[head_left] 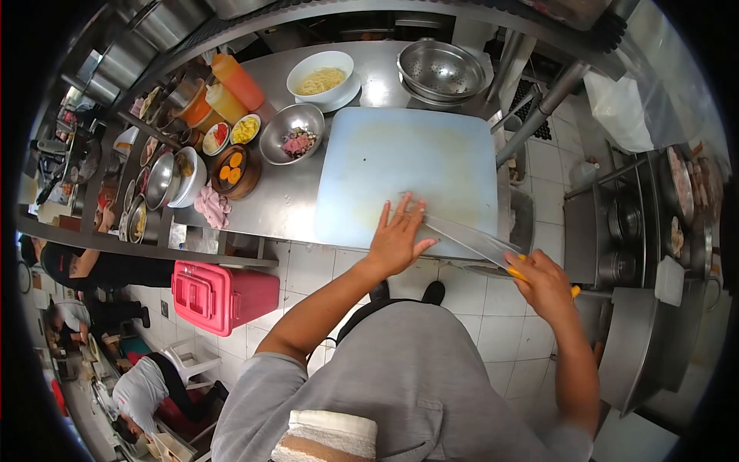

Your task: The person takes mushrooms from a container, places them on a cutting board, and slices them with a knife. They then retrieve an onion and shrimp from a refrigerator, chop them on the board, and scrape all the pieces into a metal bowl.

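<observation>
My right hand (pixel 545 283) is closed round the yellow handle of a long knife (pixel 469 237). The blade points left over the front edge of a pale blue cutting board (pixel 408 154). Near that edge my left hand (pixel 399 237) is spread with its fingers apart and holds nothing. Its fingertips are at the board, close to the knife's tip. Left of the board stands a metal bowl (pixel 292 135) with chopped pink and dark pieces in it. Behind the board is a white bowl (pixel 320 74) of noodles.
A metal colander (pixel 441 69) stands behind the board. Squeeze bottles (pixel 237 82), a wooden bowl (pixel 235 171) with orange pieces and a pink cloth (pixel 212 205) are at the left. A pink bin (pixel 223 296) is on the floor. Other people (pixel 146 389) are at far left.
</observation>
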Available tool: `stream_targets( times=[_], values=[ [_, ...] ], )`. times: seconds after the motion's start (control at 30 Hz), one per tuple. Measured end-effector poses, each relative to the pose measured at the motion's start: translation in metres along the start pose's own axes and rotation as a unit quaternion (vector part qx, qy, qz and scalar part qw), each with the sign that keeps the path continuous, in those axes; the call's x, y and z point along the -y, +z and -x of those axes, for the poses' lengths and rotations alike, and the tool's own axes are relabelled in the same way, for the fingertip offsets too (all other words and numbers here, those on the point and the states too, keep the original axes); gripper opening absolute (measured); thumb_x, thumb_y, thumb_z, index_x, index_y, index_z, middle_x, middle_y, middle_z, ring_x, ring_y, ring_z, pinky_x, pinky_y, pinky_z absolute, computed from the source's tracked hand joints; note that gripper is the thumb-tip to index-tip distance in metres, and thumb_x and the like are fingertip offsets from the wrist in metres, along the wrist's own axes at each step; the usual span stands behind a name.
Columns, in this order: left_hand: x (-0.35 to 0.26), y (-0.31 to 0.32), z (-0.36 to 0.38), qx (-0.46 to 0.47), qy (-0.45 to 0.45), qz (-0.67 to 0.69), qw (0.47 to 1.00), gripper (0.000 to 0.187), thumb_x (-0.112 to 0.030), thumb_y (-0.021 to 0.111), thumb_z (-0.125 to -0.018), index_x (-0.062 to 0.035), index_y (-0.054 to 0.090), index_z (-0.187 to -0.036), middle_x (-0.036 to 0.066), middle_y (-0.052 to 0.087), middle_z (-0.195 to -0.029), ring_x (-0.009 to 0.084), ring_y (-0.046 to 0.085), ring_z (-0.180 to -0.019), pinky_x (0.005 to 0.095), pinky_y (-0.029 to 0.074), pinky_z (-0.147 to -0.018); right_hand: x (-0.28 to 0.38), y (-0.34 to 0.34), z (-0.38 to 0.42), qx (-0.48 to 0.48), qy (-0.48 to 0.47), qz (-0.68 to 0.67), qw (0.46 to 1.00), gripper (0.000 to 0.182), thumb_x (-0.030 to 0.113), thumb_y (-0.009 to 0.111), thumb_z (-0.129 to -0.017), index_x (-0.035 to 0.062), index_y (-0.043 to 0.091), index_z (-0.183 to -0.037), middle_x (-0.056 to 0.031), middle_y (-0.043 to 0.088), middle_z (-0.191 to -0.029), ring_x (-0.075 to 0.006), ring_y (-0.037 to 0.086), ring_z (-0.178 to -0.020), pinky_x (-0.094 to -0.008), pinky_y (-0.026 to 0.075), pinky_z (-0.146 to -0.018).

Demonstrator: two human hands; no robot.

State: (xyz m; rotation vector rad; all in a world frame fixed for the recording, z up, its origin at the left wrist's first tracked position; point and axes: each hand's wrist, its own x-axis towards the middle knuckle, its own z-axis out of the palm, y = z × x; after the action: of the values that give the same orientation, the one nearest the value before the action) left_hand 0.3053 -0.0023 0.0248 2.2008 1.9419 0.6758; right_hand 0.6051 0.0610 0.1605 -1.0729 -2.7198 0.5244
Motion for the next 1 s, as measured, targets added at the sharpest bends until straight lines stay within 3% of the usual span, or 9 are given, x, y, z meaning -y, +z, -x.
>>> stream_targets(
  times=[0.1,0.23,0.37,0.43,0.53,0.73,0.77,0.83,1.0],
  values=[
    [-0.007,-0.016,-0.003,-0.003,-0.001,-0.053,0.999,0.075,-0.048,0.06,-0.086,-0.009,0.035,-0.144,0.013,0.029,-0.151,0.0354,0.016,-0.143,0.0618,0.014,-0.11,-0.005,-0.018,0.026,0.042,0.126,-0.067,0.989,0.043,0.003,0.068,-0.076,0.0123,0.063,-0.118,-0.0113,0.055,-0.081,-0.0288,0.058,-0.075,-0.0379,0.047,-0.07],
    [-0.003,-0.004,-0.009,0.02,0.044,-0.053,0.997,0.071,-0.048,0.062,-0.084,-0.0135,0.039,-0.142,0.012,0.027,-0.152,0.0345,0.017,-0.143,0.0654,0.015,-0.108,-0.014,0.004,0.043,0.027,0.158,-0.124,0.979,0.041,0.003,0.064,-0.079,0.008,0.06,-0.119,-0.0139,0.059,-0.085,-0.03,0.06,-0.077,-0.0373,0.048,-0.074],
    [0.025,-0.002,-0.022,-0.027,0.023,-0.114,0.993,0.065,-0.036,0.066,-0.083,-0.013,0.043,-0.139,0.013,0.03,-0.15,0.0358,0.022,-0.141,0.059,0.023,-0.108,0.007,0.03,0.043,-0.015,0.131,-0.182,0.974,0.042,0.005,0.059,-0.085,0.0043,0.049,-0.125,-0.0169,0.063,-0.093,-0.0317,0.063,-0.085,-0.0378,0.049,-0.075],
    [0.037,-0.006,-0.023,-0.047,0.007,-0.104,0.993,0.061,-0.03,0.067,-0.083,-0.0115,0.044,-0.137,0.013,0.033,-0.148,0.0358,0.026,-0.139,0.0548,0.028,-0.108,0.028,0.032,0.036,0.101,0.274,-0.325,0.9,0.036,0.011,0.058,-0.09,0.0042,0.047,-0.123,-0.0189,0.065,-0.092,-0.035,0.064,-0.085,-0.0401,0.049,-0.072],
    [0.041,-0.011,-0.021,-0.122,-0.061,0.044,0.99,0.048,-0.004,0.063,-0.082,-0.0031,0.05,-0.128,0.015,0.054,-0.126,0.0347,0.052,-0.11,0.0372,0.047,-0.091,0.032,0.065,0.032,0.12,0.2,-0.136,0.963,0.033,0.019,0.056,-0.093,0.0047,0.045,-0.121,-0.0194,0.066,-0.086,-0.0375,0.065,-0.078,-0.0432,0.05,-0.066],
    [0.032,-0.015,-0.005,-0.153,-0.077,0.11,0.979,0.037,0.001,0.061,-0.083,0.0006,0.054,-0.119,0.015,0.06,-0.114,0.0343,0.055,-0.104,0.0389,0.047,-0.089,0.053,0.073,0.003,-0.048,0.127,-0.108,0.985,0.032,0.027,0.054,-0.094,0.0052,0.044,-0.115,-0.0195,0.066,-0.08,-0.0405,0.064,-0.069,-0.0484,0.05,-0.061],
    [0.032,-0.016,-0.003,-0.155,-0.079,0.111,0.979,0.037,0.001,0.061,-0.083,0.0006,0.054,-0.119,0.015,0.06,-0.114,0.0343,0.055,-0.104,0.0389,0.047,-0.089,0.051,0.074,-0.004,-0.047,0.126,-0.107,0.985,0.032,0.027,0.054,-0.094,0.0052,0.044,-0.115,-0.0195,0.066,-0.08,-0.0405,0.064,-0.069,-0.0484,0.05,-0.061],
    [0.033,-0.016,0.002,-0.163,-0.096,0.058,0.98,0.038,0.004,0.06,-0.08,-0.0002,0.055,-0.117,0.015,0.061,-0.11,0.0346,0.055,-0.102,0.0388,0.048,-0.086,0.047,0.078,-0.016,0.142,0.188,-0.031,0.971,0.03,0.029,0.051,-0.096,0.0042,0.044,-0.111,-0.0205,0.066,-0.078,-0.0401,0.064,-0.07,-0.0489,0.049,-0.061],
    [0.036,-0.018,0.01,-0.197,-0.102,0.099,0.97,0.037,0.007,0.059,-0.076,-0.0005,0.058,-0.112,0.015,0.061,-0.107,0.0339,0.056,-0.099,0.0407,0.049,-0.084,0.057,0.064,-0.017,0.115,0.17,-0.046,0.978,0.031,0.03,0.05,-0.096,0.0032,0.043,-0.11,-0.0193,0.065,-0.074,-0.0395,0.064,-0.069,-0.0498,0.049,-0.061]
  ],
)
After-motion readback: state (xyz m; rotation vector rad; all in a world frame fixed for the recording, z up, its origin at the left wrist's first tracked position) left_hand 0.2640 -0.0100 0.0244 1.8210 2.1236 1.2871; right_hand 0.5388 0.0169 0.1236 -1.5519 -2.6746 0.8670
